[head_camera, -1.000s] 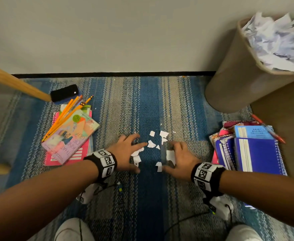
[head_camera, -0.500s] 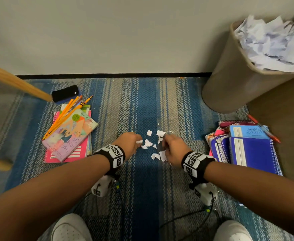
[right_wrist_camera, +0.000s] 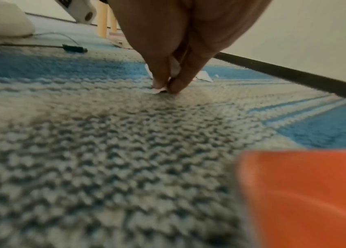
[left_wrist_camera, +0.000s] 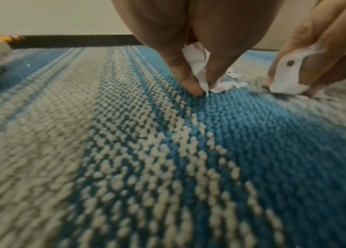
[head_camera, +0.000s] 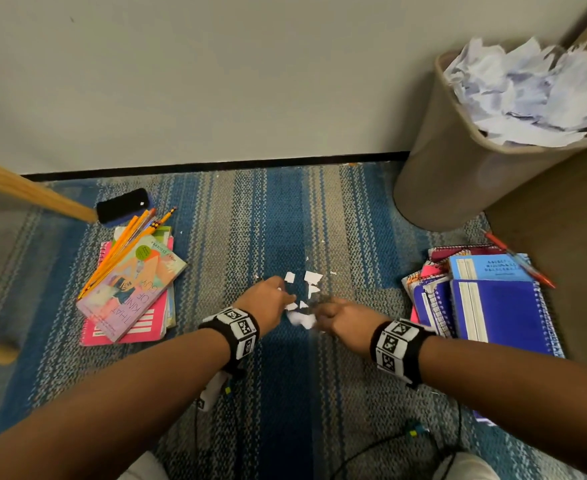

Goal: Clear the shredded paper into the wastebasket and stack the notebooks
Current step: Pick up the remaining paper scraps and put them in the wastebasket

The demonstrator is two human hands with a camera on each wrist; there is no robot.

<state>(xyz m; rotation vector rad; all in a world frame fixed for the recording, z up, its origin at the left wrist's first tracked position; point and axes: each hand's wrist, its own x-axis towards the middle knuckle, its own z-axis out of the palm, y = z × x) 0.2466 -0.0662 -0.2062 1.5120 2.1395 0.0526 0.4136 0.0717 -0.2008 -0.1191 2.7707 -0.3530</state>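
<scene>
Down on the carpet (head_camera: pixel 285 220), both hands' fingers (left_wrist_camera: pixel 191 83) around paper scraps (head_camera: pixel 300 318)

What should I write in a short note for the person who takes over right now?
Left hand: pinches paper scraps on the rug.
Right hand: pinches scraps too.
Loose scraps lie on the rug beyond both hands.
Wastebasket: far right, heaped with paper.
Notebooks: blue pile at right, pink pile at left under pencils; both untidy.
Done: scraps partly gathered.
Left: bin the scraps, stack the notebooks.
</scene>
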